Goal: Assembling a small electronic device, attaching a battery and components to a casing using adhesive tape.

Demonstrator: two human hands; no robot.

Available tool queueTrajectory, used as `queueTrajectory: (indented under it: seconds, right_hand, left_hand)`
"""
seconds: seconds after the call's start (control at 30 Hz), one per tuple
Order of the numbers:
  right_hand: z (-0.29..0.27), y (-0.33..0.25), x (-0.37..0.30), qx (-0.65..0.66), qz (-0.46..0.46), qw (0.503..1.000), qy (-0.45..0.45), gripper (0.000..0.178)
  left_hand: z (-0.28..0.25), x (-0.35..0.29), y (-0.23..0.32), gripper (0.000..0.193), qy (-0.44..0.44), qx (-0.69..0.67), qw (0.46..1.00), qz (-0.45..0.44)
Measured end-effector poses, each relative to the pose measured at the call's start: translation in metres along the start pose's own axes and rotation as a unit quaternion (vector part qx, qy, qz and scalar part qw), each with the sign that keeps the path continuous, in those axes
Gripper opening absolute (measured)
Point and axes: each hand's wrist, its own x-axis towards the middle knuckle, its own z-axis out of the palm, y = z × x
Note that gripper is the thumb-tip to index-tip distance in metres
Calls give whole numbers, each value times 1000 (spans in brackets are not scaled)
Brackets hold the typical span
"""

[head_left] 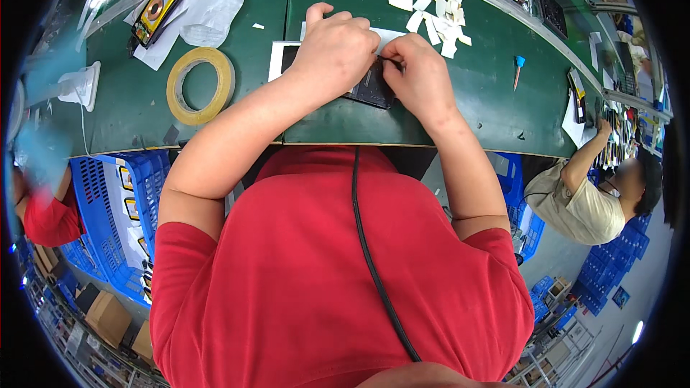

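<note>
A dark, flat, phone-like device [371, 90] lies on the green table in front of me, mostly covered by my hands. My left hand [336, 52] rests over its left part, fingers curled in and their tips hidden. On its right edge is my right hand [420, 75], thumb and forefinger pressed together at a small dark bit I cannot make out. A white-edged dark panel [276, 62] shows beside my left wrist. Behind my hands lies a piece of white paper [388, 36].
A roll of yellowish tape [175, 90] lies to the left, below a yellow-and-black device [157, 11] and a plastic bag [217, 1]. White scraps [447, 18] are heaped at the back. A blue-handled tool [518, 72] lies right. A co-worker [586, 197] sits at right.
</note>
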Motion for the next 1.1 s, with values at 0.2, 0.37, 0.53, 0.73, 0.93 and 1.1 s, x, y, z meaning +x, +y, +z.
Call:
queueTrajectory:
  seconds: [0.2, 0.37, 0.53, 0.73, 0.93, 1.1]
  right_hand:
    - [2, 3, -6, 75, 3, 996, 38, 16]
    - [-1, 3, -37, -32, -105, 991, 79, 36]
    - [1, -2, -50, -76, -117, 989, 46, 43]
    - [3, -4, -49, -115, -121, 986, 22, 53]
    - [5, -4, -50, -125, -126, 984, 32, 56]
    - [5, -2, -50, -124, -142, 981, 35, 55]
  left_hand:
    - [2, -3, 1, 7, 15, 8, 1000, 5]
    - [0, -4, 3, 7, 14, 10, 1000, 1]
    - [1, -4, 3, 8, 13, 21, 1000, 6]
    - [0, -4, 5, 9, 8, 10, 1000, -9]
    - [0, -3, 4, 9, -7, 14, 1000, -13]
    - [-1, -4, 3, 10, -9, 10, 1000, -15]
